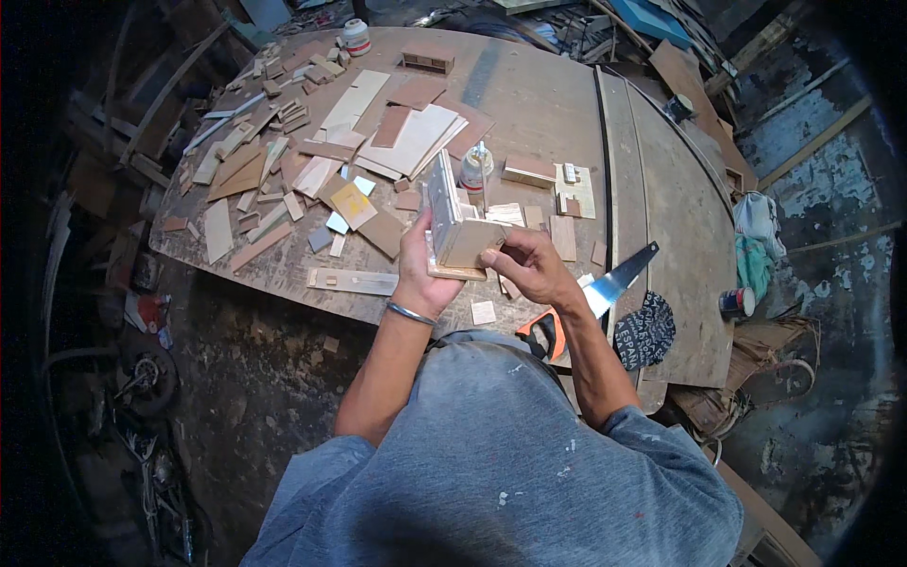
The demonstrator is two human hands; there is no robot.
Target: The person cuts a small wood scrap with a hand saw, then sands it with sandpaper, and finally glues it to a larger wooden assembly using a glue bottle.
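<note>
Left hand (422, 269) wrapped around small wooden assembly (465, 244), held over table (548, 104); right hand (535, 268), fingers bent, pinching its right edge. Bottle (472, 172) stands just beyond; orange-handled saw (616, 286) lies right.

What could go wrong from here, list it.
The panels in the left hand could shift if the right hand presses unevenly. The bottle just beyond might get knocked over. The saw lies by the right forearm, so a careless sweep could cut it.
</note>
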